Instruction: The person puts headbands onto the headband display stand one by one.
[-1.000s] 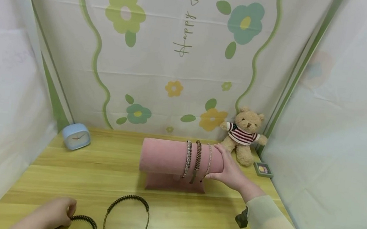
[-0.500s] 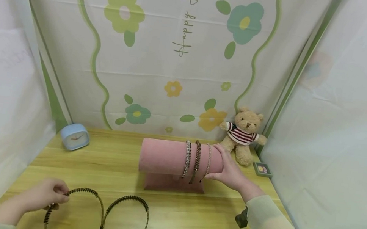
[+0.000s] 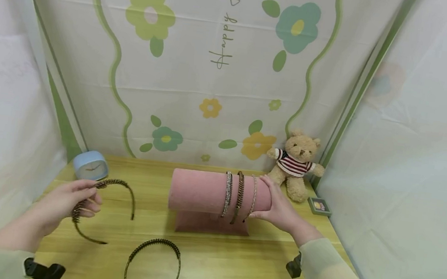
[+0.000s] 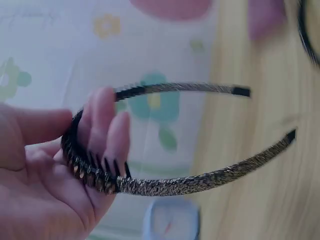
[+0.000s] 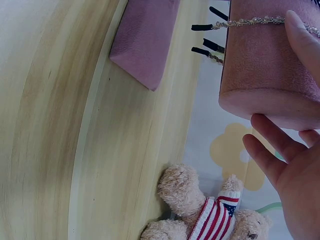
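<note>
In the head view my left hand [image 3: 63,201] holds a dark bronze headband [image 3: 118,182] in the air at the left. The left wrist view shows thumb and fingers around its toothed top, with both glittery arms [image 4: 185,186] pointing away. My right hand [image 3: 281,211] grips the right end of a pink velvet headband stand [image 3: 198,190], thumb in front and fingers over the end. On its roll sit a silver headband [image 3: 227,196], a bronze headband [image 3: 239,195] and a thin sparkling headband [image 3: 254,197]. The right wrist view shows the thin one beside my thumb.
Another toothed headband [image 3: 162,242] lies on the wooden table [image 3: 232,271] in front of the stand. A blue clock [image 3: 91,166] stands back left. At the back right are a teddy bear [image 3: 297,167] and a small green frame [image 3: 319,206]. Fabric walls enclose the table.
My left hand has lifted the headband from the front left of the table, raising it forward toward the clock. The right hand stays on the stand's end.
</note>
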Available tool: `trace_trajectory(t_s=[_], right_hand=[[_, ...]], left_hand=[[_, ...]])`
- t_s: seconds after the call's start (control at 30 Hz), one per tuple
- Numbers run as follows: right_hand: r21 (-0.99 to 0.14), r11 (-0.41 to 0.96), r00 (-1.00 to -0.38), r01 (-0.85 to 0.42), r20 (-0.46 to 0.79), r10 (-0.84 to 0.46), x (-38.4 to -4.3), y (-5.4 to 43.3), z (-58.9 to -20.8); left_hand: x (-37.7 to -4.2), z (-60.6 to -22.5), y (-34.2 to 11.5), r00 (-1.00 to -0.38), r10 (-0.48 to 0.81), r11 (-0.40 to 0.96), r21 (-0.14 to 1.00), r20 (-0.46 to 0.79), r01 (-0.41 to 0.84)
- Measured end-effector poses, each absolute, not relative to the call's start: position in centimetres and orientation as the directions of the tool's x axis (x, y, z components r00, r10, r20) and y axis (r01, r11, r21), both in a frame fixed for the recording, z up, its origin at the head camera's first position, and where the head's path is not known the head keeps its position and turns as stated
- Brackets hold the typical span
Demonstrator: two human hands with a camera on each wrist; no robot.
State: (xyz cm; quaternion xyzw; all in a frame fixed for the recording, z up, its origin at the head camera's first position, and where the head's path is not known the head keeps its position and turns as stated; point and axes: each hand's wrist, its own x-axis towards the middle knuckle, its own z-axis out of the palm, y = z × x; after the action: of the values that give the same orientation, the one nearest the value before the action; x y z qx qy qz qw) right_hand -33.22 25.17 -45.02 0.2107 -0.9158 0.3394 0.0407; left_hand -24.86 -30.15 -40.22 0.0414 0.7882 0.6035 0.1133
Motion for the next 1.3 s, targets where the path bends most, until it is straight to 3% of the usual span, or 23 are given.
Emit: trace_trajectory(t_s=[0.17,0.3,0.9,1.3], right_hand=[[-0.606,0.678,-0.907,-0.416,0.221,-0.359,-33.1,25.1,-45.0],[-0.606,0.675,-0.905,-0.42,0.225,-0.361,-33.2,25.0,-45.0],[-0.6,0.681,-0.906,-0.42,0.231,-0.355,-33.0,24.9,-44.9],[-0.591,0.693,-0.91,-0.413,0.226,-0.349,-33.2,25.1,-45.0]], left_hand=[[-25.5,-39.4,-27.0,-0.974,0.217,0.013,0.998,-0.062,-0.061],[-25.7,-39.0,-24.9,-0.978,0.203,-0.086,0.994,-0.044,-0.063],[-26.7,-36.9,-20.6,-0.927,0.374,-0.219,0.974,0.022,-0.065],[-26.9,-36.9,-19.5,-0.845,0.517,-0.294,0.955,0.134,-0.028]])
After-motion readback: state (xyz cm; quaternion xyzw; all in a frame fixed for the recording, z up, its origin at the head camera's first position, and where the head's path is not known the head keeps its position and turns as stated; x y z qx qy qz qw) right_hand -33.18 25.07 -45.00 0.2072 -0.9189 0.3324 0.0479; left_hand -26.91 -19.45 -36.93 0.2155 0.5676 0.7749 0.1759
